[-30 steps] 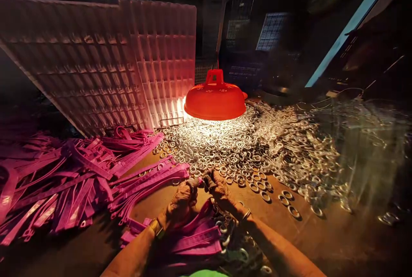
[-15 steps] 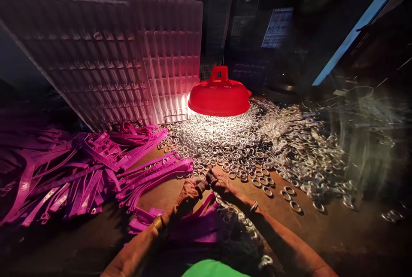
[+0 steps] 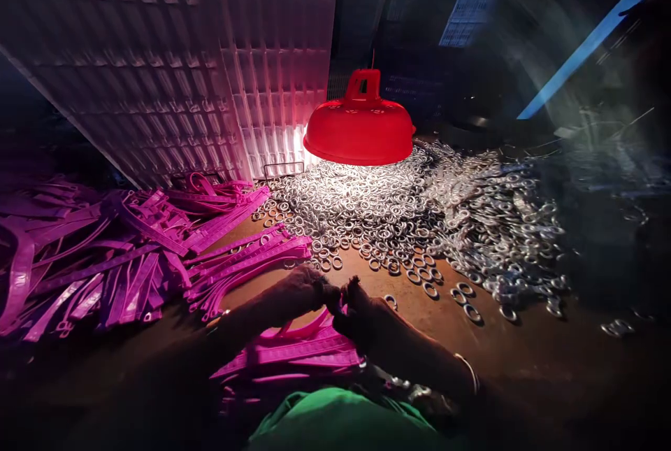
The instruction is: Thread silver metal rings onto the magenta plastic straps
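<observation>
My left hand point(image 3: 310, 287) and my right hand point(image 3: 370, 318) meet low in the middle of the head view, both closed with bent fingers. Between their fingertips is the end of a magenta strap point(image 3: 307, 328), which curves down toward my lap. Shadow hides the exact grip and any small part inside it. Below the hands, more magenta straps point(image 3: 309, 354) lie in a bundle close to my green clothing. Silver rings point(image 3: 361, 206) are heaped just beyond the hands, with a single ring point(image 3: 391, 302) beside my right hand.
A red lamp point(image 3: 359, 131) hangs over the ring heap and lights it brightly. Piles of magenta straps point(image 3: 126, 255) cover the left side. Behind them leans a ribbed translucent panel point(image 3: 172, 80). Loose rings point(image 3: 617, 328) lie at the right on the brown work surface point(image 3: 419, 325).
The view has tilted down, so lamp, panel and heaps sit higher. My hands have fallen into shadow, and my right hand has turned, its fingertips raised slightly apart from the left.
</observation>
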The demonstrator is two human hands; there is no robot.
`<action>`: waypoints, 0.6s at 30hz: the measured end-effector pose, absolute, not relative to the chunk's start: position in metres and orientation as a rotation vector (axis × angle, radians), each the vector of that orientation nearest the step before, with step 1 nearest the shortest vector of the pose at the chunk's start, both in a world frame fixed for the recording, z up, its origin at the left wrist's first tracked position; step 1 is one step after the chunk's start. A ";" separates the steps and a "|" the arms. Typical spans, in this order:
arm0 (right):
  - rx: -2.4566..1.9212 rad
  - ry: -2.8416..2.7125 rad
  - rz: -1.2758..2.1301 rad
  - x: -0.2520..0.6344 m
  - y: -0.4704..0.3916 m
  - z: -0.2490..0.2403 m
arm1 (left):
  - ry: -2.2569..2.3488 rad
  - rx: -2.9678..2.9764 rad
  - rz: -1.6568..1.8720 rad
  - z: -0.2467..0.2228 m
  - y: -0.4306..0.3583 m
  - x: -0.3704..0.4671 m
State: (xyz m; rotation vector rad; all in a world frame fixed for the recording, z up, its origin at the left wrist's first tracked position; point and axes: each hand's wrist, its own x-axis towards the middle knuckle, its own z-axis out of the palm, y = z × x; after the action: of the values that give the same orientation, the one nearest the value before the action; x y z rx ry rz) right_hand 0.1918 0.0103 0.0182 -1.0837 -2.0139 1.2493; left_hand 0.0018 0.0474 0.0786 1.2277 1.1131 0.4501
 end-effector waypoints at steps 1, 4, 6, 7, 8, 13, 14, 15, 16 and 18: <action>-1.093 -2.038 1.279 0.193 -0.001 0.019 | 1.068 1.246 0.415 0.079 0.041 0.001; -1.176 -2.045 1.274 0.196 -0.028 0.020 | 0.927 1.212 0.338 0.073 0.019 0.000; -1.188 -2.062 1.268 0.196 -0.042 0.019 | 0.889 1.101 0.315 0.067 0.003 0.001; -1.180 -2.069 1.265 0.197 -0.047 0.019 | 0.882 1.056 0.312 0.064 -0.005 0.001; -1.184 -2.064 1.262 0.197 -0.051 0.019 | 0.876 1.032 0.323 0.062 -0.011 0.001; -1.237 -1.858 1.423 0.191 -0.058 0.023 | 0.857 1.085 0.460 0.053 -0.031 0.003; -1.219 -1.838 1.460 0.189 -0.058 0.025 | 0.858 1.056 0.478 0.050 -0.032 0.004; -1.191 -1.839 1.491 0.188 -0.057 0.027 | 0.856 1.016 0.492 0.047 -0.033 0.005; -1.168 -1.852 1.520 0.187 -0.056 0.028 | 0.851 0.975 0.505 0.043 -0.034 0.007; -1.152 -1.894 1.563 0.186 -0.055 0.031 | 0.853 0.922 0.512 0.036 -0.034 0.009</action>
State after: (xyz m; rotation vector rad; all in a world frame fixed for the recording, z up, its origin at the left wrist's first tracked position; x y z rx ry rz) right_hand 0.1859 -0.0548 0.0306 -1.1517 -1.8944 1.5627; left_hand 0.0088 -0.0335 0.0356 0.9219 0.8531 0.5123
